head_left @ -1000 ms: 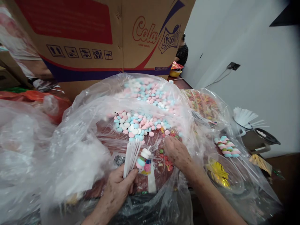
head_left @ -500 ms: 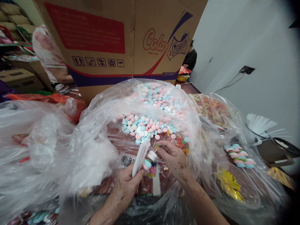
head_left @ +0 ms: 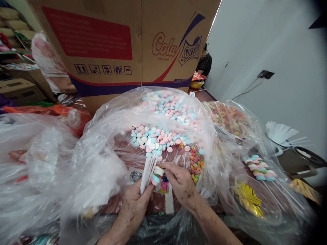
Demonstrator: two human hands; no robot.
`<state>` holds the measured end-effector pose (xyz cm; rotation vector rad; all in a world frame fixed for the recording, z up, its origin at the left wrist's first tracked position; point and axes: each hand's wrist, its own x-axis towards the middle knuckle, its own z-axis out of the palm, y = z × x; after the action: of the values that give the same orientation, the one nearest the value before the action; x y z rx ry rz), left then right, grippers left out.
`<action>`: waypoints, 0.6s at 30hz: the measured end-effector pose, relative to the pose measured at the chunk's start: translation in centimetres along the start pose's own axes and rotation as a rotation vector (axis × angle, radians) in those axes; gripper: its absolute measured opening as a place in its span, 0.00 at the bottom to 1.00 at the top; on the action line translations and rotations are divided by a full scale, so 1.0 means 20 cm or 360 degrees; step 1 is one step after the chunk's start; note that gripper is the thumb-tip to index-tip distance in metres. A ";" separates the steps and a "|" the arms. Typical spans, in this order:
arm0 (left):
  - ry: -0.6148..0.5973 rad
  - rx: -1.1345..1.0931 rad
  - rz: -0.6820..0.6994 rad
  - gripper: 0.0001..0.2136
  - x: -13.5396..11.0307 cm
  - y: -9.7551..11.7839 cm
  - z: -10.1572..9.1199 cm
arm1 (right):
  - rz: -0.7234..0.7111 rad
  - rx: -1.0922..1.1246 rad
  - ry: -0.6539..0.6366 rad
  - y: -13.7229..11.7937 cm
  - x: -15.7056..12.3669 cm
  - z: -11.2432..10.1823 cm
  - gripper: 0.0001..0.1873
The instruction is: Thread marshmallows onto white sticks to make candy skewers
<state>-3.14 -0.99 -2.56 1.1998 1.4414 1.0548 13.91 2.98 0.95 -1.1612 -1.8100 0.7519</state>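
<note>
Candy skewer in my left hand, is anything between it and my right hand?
Nothing visible. The right hand pinches the top of the candy skewer, which the left hand holds beside a bunch of white sticks.

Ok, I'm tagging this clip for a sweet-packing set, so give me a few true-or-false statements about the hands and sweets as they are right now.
1. The left hand grips a bundle of white sticks. True.
2. The right hand rests flat on the cardboard box. False: it pinches the threaded sweets on one stick.
3. The loose pastel sweets lie in a clear plastic bag. True.
4. The finished skewers lie left of both hands. False: they lie to the right.
</note>
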 end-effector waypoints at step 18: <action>-0.0037 -0.0224 -0.0143 0.19 0.01 0.00 0.02 | 0.0540 -0.1875 -0.0329 0.22 0.33 -0.35 0.13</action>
<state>-2.85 -0.76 -2.67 1.0350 1.3671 1.0589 20.48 11.02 2.72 -2.2235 -2.3070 -0.1383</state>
